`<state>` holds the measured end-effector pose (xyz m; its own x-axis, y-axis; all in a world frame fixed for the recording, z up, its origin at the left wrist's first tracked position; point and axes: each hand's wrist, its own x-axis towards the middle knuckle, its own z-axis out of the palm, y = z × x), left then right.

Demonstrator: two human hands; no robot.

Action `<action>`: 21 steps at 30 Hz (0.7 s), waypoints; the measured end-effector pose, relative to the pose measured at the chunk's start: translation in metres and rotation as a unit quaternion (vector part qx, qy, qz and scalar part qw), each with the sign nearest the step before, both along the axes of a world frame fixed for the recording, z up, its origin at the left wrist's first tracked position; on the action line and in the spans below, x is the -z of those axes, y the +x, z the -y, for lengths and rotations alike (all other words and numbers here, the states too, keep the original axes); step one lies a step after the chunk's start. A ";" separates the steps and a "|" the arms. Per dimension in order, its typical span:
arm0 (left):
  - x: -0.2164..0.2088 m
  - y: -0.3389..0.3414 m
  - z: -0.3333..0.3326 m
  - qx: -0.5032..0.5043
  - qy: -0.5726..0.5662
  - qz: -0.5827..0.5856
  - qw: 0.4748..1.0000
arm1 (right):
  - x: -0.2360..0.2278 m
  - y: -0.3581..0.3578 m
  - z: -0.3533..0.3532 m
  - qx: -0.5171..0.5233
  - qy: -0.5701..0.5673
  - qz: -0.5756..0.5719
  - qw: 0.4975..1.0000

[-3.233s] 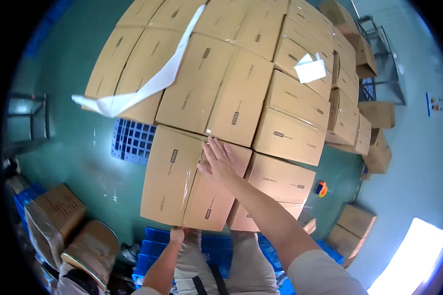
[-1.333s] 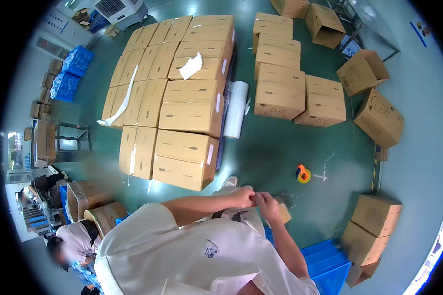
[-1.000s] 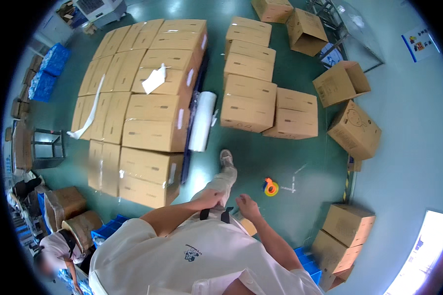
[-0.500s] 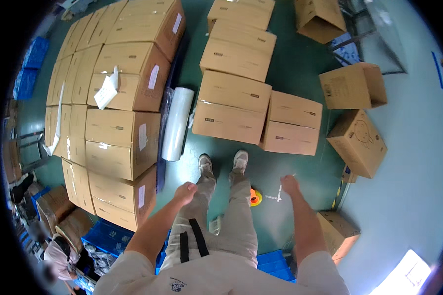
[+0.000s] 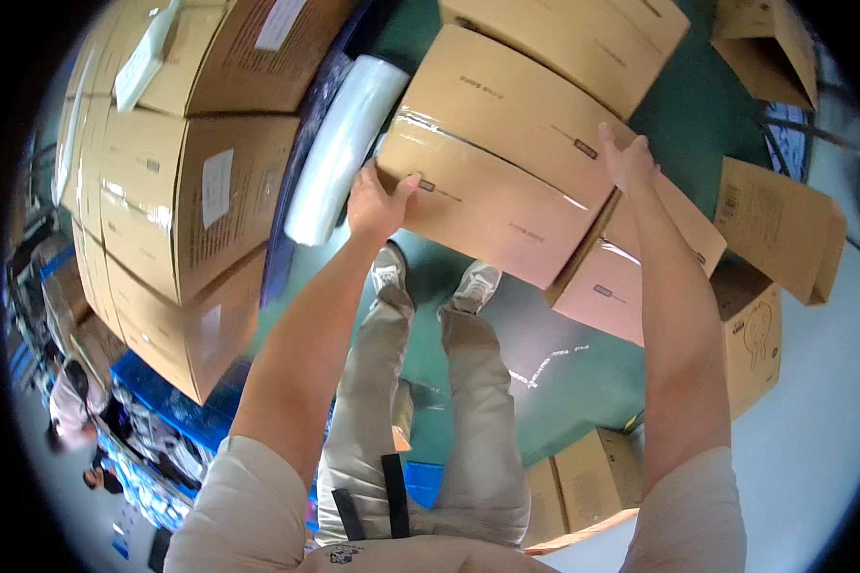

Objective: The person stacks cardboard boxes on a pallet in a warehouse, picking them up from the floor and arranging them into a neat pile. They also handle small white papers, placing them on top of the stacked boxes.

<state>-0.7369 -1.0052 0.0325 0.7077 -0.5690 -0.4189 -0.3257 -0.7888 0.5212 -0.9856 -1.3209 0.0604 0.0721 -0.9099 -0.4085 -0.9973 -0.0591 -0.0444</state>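
Head view, looking down. Both hands are at one closed brown carton (image 5: 506, 215), which sits on the green floor (image 5: 583, 372) ahead of the person's shoes (image 5: 478, 285), a strip of clear tape along its top seam.

Left hand (image 5: 382, 202): at the carton's near left corner, spread, thumb apart from the fingers and lying over the top panel, fingers at the left edge. Right hand (image 5: 631, 164): at the right end, also spread, thumb and fingers apart; whether the fingertips press on the cardboard is hard to tell. The two hands stand at opposite ends of the carton.

Just right of it, a second closed carton (image 5: 602, 286), partly under the right forearm. Beyond, a third carton (image 5: 583, 48), close against the far side.

Left of the left hand, a roll of clear film (image 5: 344, 153) lies aslant beside a stack of cartons (image 5: 139, 215). White label (image 5: 217, 186) on one side face there; white paper sheet (image 5: 143, 67) on top.

Far right: an open carton (image 5: 774, 224), flaps out, and below it a carton with a line drawing (image 5: 753, 349). Lower left edge: blue crate (image 5: 177, 392); a co-worker (image 5: 72, 401) beyond, small and blurred.
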 end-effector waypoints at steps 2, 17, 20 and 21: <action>0.002 -0.019 -0.023 -0.032 0.012 -0.003 0.999 | 0.015 0.015 -0.022 -0.038 -0.055 0.032 0.997; 0.174 -0.006 -0.259 -0.444 -0.037 -0.444 0.777 | 0.053 0.056 -0.212 0.136 -0.046 0.112 0.983; 0.259 0.010 -0.244 -0.393 -0.025 -0.397 0.829 | 0.060 0.062 -0.216 0.149 -0.085 0.099 0.980; 0.293 0.006 -0.252 -0.397 -0.023 -0.426 0.813 | 0.064 0.061 -0.217 0.140 -0.103 0.117 0.978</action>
